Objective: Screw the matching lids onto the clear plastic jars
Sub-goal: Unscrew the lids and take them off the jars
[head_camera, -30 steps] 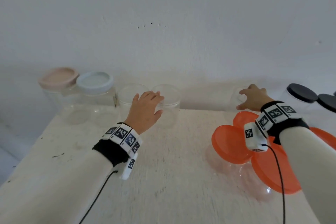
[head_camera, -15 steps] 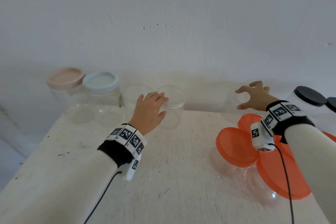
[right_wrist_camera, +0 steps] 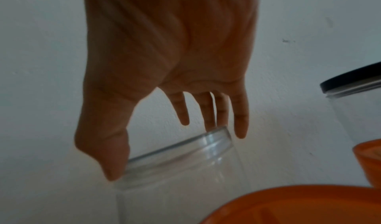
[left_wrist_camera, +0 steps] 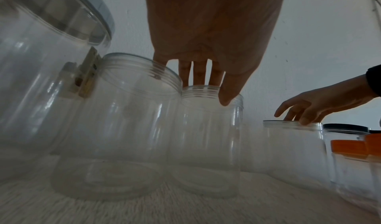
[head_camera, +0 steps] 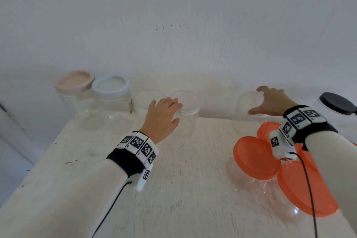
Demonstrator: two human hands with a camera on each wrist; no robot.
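Note:
Two lidless clear jars [head_camera: 148,106] [head_camera: 188,116] stand side by side at the back of the white table [head_camera: 183,189]. My left hand [head_camera: 172,111] reaches over the right one [left_wrist_camera: 206,146]; its fingers hang at the far rim and its thumb [left_wrist_camera: 224,97] lies against the near rim. Further right, my right hand [head_camera: 257,100] grips the clear lid [right_wrist_camera: 179,151] sitting on another clear jar [head_camera: 245,120], thumb on the near edge and fingers on the far edge. That jar looks slightly tilted in the right wrist view.
At the back left stand two bigger jars, one with a pink lid [head_camera: 74,81] and one with a pale blue lid [head_camera: 111,87]. Jars with orange lids [head_camera: 255,157] crowd the front right under my right forearm. A black-lidded jar [head_camera: 336,102] stands far right. The wall is close behind.
Both hands have moved forward. The left hand has come down onto the rim of the open jar, and the right hand has spread over and taken hold of the clear lid.

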